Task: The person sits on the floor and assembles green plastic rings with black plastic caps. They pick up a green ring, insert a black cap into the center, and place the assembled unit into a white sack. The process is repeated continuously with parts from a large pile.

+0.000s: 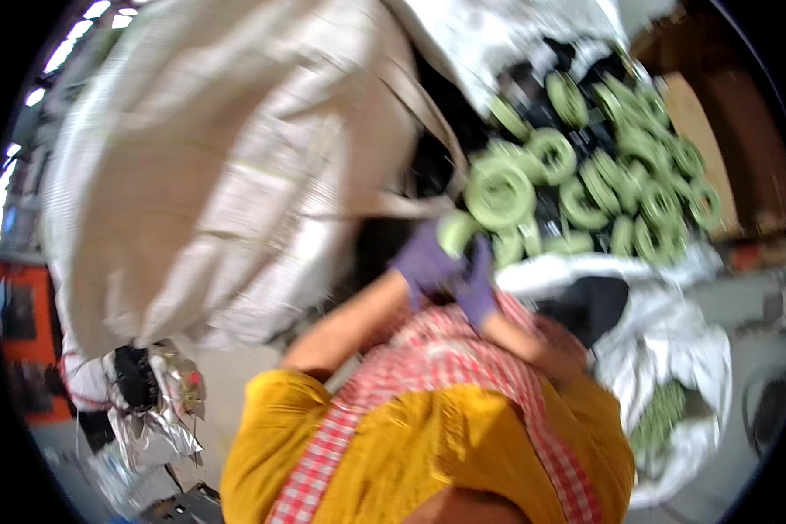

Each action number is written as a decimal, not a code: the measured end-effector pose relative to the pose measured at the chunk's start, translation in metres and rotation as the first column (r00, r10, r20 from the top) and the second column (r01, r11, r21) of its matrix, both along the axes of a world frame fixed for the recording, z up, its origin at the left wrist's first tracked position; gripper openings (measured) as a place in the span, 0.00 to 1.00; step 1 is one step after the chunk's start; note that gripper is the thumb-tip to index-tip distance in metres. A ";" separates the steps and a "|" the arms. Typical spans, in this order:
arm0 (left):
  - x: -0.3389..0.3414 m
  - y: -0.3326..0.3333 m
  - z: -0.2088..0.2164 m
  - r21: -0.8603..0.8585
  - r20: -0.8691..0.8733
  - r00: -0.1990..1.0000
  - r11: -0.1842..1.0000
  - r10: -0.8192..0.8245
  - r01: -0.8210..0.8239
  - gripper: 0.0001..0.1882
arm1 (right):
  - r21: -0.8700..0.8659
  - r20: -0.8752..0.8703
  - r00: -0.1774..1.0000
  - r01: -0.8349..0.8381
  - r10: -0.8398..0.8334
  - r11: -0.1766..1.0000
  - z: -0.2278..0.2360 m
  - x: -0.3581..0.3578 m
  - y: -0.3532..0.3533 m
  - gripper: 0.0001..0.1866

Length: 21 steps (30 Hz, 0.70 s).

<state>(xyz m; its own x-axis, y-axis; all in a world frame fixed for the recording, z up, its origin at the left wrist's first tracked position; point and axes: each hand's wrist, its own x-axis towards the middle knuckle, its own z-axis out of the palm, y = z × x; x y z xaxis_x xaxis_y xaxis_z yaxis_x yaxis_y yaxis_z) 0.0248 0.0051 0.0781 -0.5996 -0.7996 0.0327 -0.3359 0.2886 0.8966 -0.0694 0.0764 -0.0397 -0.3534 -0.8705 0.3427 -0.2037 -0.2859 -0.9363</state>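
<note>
Both my hands wear purple gloves and meet in front of my red-and-white checked apron (445,349). My left hand (424,262) is closed on a light green plastic ring (456,232). Close against it is my right hand (474,288), blurred, with its fingers mostly hidden; a small dark patch shows between the two hands. Just beyond them lies a heap of similar green rings (500,194), some stacked or tilted on edge, with black pieces among them.
A large white woven sack (227,175) bulges at the left. Behind the heap is white plastic sheeting (515,35). At the lower right, a white bag (707,349) holds green pieces (661,417). A brown cardboard panel (699,131) stands at the far right.
</note>
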 end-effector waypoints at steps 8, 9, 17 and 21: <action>0.064 0.012 0.263 -0.935 -0.032 0.960 0.332 0.276 -0.127 0.34 | -0.680 -0.194 0.946 -0.320 0.259 0.660 0.310 -0.004 -0.073 0.37; 0.071 -0.004 0.300 -0.973 -0.183 0.894 0.054 0.409 -0.224 0.33 | -0.694 -0.313 0.927 -0.372 0.207 0.617 0.346 0.003 -0.096 0.37; 0.193 -0.061 0.356 -0.987 -0.146 0.417 -0.102 0.897 -0.124 0.25 | -0.101 -0.235 0.943 -0.266 0.237 0.959 0.323 -0.061 -0.177 0.40; 0.090 -0.051 0.225 -0.880 -0.203 0.875 0.311 0.439 -0.360 0.21 | 0.417 -0.301 0.941 0.275 -0.153 0.866 0.142 -0.169 -0.167 0.41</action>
